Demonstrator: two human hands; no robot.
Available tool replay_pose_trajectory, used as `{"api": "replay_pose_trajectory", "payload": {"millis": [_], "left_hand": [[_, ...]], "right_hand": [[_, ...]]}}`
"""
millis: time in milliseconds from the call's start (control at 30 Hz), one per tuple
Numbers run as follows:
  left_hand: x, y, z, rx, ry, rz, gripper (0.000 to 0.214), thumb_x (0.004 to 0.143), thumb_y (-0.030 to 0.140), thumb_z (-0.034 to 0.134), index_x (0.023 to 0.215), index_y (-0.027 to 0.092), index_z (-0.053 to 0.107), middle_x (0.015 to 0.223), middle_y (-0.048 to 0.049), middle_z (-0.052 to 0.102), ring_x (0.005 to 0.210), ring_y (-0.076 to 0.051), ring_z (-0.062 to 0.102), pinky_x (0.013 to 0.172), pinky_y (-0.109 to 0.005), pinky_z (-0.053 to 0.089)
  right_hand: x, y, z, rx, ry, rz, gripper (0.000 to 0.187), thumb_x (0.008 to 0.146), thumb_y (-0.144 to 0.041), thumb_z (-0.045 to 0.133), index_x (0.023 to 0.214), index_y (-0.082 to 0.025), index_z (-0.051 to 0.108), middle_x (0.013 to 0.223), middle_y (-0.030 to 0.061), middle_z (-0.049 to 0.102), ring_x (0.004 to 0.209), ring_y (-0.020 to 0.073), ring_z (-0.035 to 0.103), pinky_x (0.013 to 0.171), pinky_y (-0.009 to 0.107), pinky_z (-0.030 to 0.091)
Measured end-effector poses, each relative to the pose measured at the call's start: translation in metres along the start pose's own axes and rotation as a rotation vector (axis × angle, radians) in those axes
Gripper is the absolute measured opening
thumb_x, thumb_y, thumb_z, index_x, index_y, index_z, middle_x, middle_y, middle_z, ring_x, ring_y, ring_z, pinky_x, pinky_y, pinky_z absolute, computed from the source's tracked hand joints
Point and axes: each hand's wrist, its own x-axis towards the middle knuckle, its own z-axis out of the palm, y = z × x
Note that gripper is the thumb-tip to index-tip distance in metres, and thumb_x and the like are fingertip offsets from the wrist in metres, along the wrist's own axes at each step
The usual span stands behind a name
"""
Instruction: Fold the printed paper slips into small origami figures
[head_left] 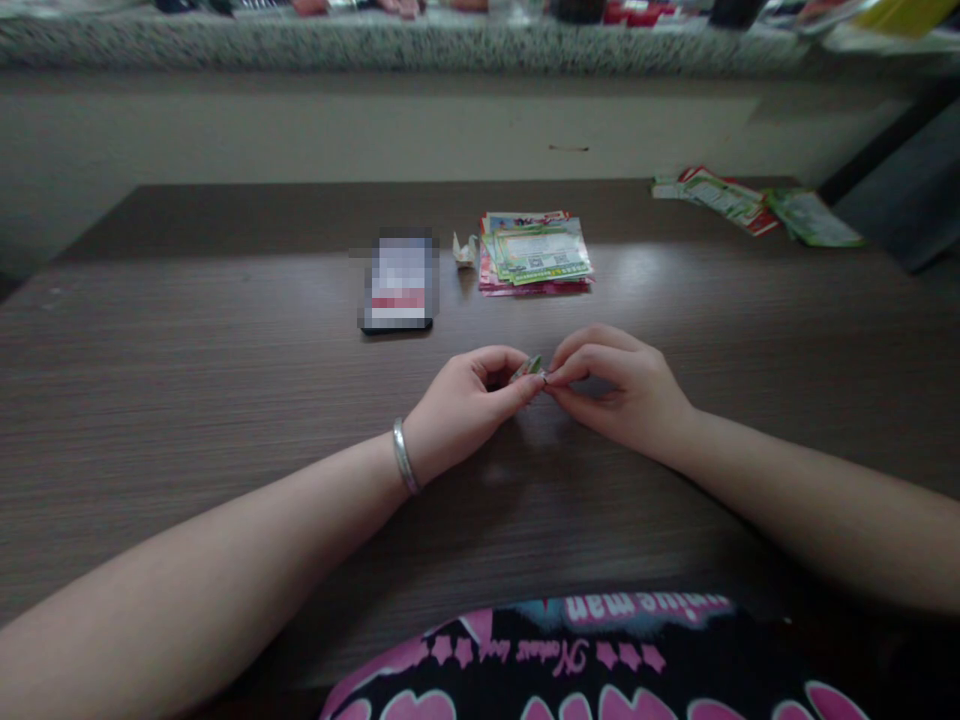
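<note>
A small piece of folded paper (527, 369), pale with green and red print, is held between my two hands above the middle of the table. My left hand (480, 395), with a silver bangle at the wrist, pinches it between thumb and fingers. The fingertips of my right hand (622, 385) are pressed together at its right end, close to my left thumb. Most of the paper is hidden by my fingers, so its folded shape cannot be made out.
Beyond my hands lies a stack of printed paper packets (536, 250). Left of it stand a small pale folded paper figure (464, 250) and a phone (397, 285) with a blurred screen. More packets (731, 200) lie at the table's (225, 400) back right, below a stone ledge (375, 45).
</note>
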Motion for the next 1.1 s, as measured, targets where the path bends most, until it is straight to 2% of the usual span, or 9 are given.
{"api": "replay_pose_trajectory", "payload": {"millis": [167, 400, 567, 700, 833, 1000, 1100], "left_hand": [[-0.0005, 0.0021, 0.0005, 0.014, 0.012, -0.014, 0.017, 0.080, 0.030, 0.064, 0.077, 0.013, 0.060, 0.072, 0.0016, 0.056, 0.068, -0.010, 0.049, 0.063, -0.022, 0.038], [0.0004, 0.0039, 0.0007, 0.013, 0.018, -0.042, 0.020, 0.078, 0.033, 0.064, 0.075, 0.014, 0.059, 0.071, 0.0020, 0.055, 0.066, -0.010, 0.048, 0.062, -0.022, 0.038], [0.0011, 0.0008, 0.0002, -0.017, 0.045, -0.017, 0.018, 0.078, 0.031, 0.064, 0.072, 0.015, 0.056, 0.064, 0.0051, 0.047, 0.060, -0.008, 0.041, 0.060, -0.021, 0.035], [0.0011, 0.0002, -0.0009, -0.059, 0.035, 0.019, 0.017, 0.078, 0.029, 0.067, 0.074, 0.014, 0.061, 0.073, 0.0020, 0.056, 0.071, -0.010, 0.050, 0.070, -0.022, 0.041], [0.0017, 0.0005, -0.0023, -0.016, 0.120, 0.060, 0.014, 0.074, 0.028, 0.073, 0.077, 0.014, 0.070, 0.085, -0.0014, 0.060, 0.084, -0.013, 0.055, 0.081, -0.024, 0.043], [0.0029, -0.0016, -0.0010, -0.139, 0.101, -0.048, 0.023, 0.072, 0.032, 0.075, 0.082, 0.014, 0.066, 0.076, 0.0003, 0.062, 0.072, -0.011, 0.053, 0.070, -0.023, 0.043], [0.0038, -0.0024, 0.0006, -0.178, 0.129, -0.063, 0.029, 0.067, 0.032, 0.078, 0.085, 0.014, 0.062, 0.073, 0.0022, 0.059, 0.068, -0.010, 0.052, 0.064, -0.022, 0.041]], "right_hand": [[-0.0014, -0.0006, 0.0003, -0.037, -0.029, -0.015, 0.005, 0.082, -0.019, 0.063, 0.079, -0.021, 0.062, 0.086, 0.0029, 0.064, 0.080, 0.0142, 0.061, 0.071, 0.027, 0.049], [-0.0017, -0.0018, -0.0002, -0.033, -0.046, 0.042, 0.004, 0.083, -0.020, 0.062, 0.080, -0.023, 0.060, 0.087, 0.0023, 0.064, 0.081, 0.0139, 0.061, 0.072, 0.027, 0.050], [-0.0018, -0.0024, -0.0001, -0.016, -0.040, 0.061, 0.006, 0.081, -0.017, 0.062, 0.080, -0.022, 0.060, 0.085, 0.0018, 0.063, 0.079, 0.0135, 0.061, 0.072, 0.027, 0.050], [-0.0018, -0.0015, -0.0002, 0.024, -0.041, 0.092, 0.004, 0.081, -0.018, 0.062, 0.080, -0.021, 0.060, 0.086, 0.0020, 0.062, 0.076, 0.0130, 0.060, 0.069, 0.027, 0.050], [-0.0019, 0.0003, -0.0006, 0.043, -0.058, 0.176, 0.005, 0.080, -0.022, 0.064, 0.082, -0.020, 0.060, 0.085, 0.0026, 0.062, 0.072, 0.0126, 0.059, 0.063, 0.026, 0.050], [-0.0016, 0.0009, 0.0008, 0.051, -0.109, 0.290, 0.014, 0.078, -0.030, 0.068, 0.085, -0.020, 0.061, 0.085, 0.0028, 0.061, 0.070, 0.0128, 0.058, 0.060, 0.026, 0.049], [-0.0005, 0.0010, 0.0021, 0.073, -0.156, 0.341, 0.016, 0.077, -0.032, 0.068, 0.085, -0.019, 0.061, 0.083, 0.0020, 0.060, 0.067, 0.0121, 0.057, 0.059, 0.025, 0.048]]}}
